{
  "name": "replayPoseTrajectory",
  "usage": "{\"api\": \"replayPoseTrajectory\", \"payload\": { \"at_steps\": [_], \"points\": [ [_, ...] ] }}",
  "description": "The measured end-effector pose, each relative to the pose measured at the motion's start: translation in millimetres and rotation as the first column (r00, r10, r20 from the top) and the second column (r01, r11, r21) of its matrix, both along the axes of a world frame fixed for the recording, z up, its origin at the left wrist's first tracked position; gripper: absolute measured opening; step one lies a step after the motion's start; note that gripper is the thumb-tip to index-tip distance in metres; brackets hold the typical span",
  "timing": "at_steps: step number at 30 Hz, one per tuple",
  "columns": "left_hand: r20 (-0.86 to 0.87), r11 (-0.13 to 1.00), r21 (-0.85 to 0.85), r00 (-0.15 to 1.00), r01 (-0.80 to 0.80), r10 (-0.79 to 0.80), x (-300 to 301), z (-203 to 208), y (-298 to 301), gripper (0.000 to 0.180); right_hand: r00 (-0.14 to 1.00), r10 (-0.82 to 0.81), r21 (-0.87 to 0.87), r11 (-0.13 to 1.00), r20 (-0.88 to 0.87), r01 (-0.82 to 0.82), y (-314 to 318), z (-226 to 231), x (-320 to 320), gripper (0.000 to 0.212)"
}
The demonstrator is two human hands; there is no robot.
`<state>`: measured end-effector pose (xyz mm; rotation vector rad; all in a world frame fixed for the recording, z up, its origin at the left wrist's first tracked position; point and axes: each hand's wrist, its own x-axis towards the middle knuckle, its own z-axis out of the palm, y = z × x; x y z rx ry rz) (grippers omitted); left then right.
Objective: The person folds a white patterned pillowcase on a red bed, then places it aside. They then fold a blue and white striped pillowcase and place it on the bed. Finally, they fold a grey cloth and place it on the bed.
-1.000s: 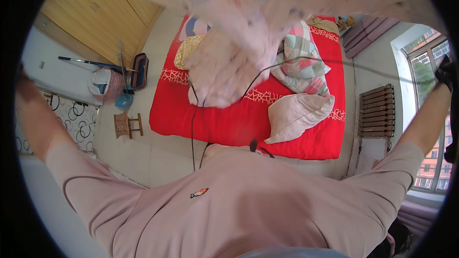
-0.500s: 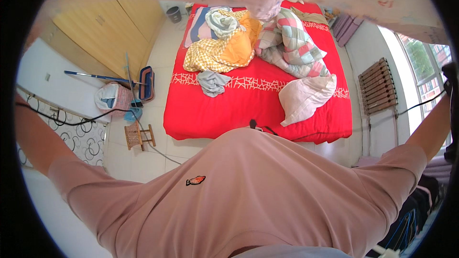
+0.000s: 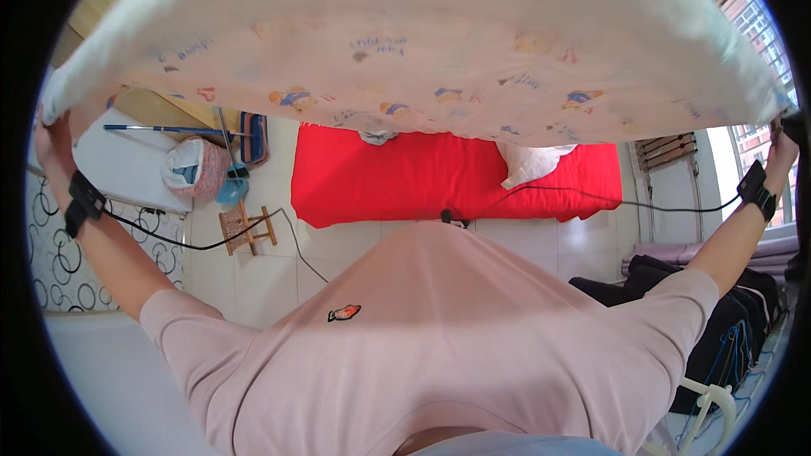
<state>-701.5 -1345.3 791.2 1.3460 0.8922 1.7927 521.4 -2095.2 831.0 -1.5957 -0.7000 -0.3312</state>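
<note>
Pink cloth (image 3: 405, 76) between wide-apart hands (image 3: 56, 140)

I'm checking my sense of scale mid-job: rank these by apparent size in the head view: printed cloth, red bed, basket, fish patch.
1. Printed cloth
2. Red bed
3. Basket
4. Fish patch
The cloth is closer up, so its true size against the bed is unsure.

Bright daylight from window (image 3: 752, 21), right; faint glare on floor (image 3: 596, 238); fisheye bend, corners black; cloth (image 3: 405, 76) blurry along top.
</note>
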Motion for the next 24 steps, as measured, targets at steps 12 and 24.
{"api": "replayPoseTrajectory", "payload": {
  "at_steps": [12,24],
  "points": [
    [0.079,0.855,-0.507,0.994,0.11,-0.081,16.7,-324.6,-47.0,0.037,0.874,-0.008,-0.019,1.0,-0.485,-0.002,39.2,-317.8,-167.2,0.027],
    [0.007,0.791,-0.578,0.97,0.202,-0.243,213.6,-400.6,0.4,0.029,0.782,0.237,-0.189,0.892,-0.576,-0.41,216.4,-355.1,-235.5,0.025]
  ]
}}
